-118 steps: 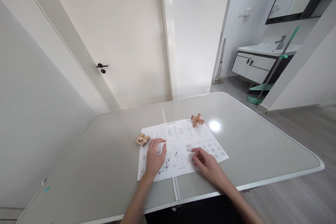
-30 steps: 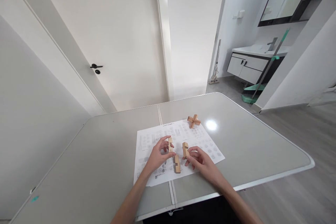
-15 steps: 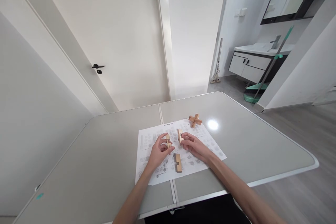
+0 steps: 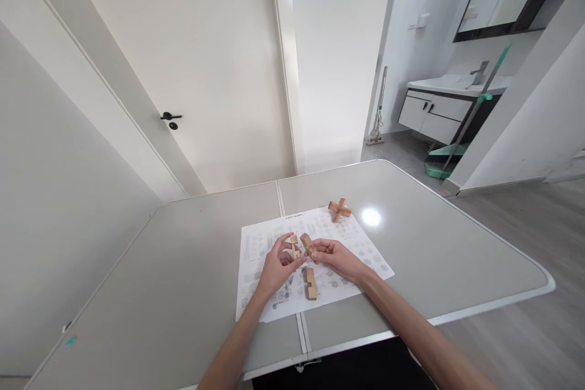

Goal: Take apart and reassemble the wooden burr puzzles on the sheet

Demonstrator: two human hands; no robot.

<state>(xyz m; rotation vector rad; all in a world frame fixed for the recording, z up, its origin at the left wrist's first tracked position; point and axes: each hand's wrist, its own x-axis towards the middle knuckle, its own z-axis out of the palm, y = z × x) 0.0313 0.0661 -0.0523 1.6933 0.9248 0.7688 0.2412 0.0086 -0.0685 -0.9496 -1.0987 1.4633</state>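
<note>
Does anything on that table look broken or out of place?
Nothing looks spilled or clearly broken. A small teal patch near the left edge of the grey table stands out in colour; I can't tell what it is. The loose wooden block is notched, but the cut looks clean, not like damage.

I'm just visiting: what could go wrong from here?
The left block and right block are very close, so they might knock together. The left grip and right grip seem to use mainly fingertips, so either could slip. The loose block lies on the sheet nearby and might get nudged.
</note>
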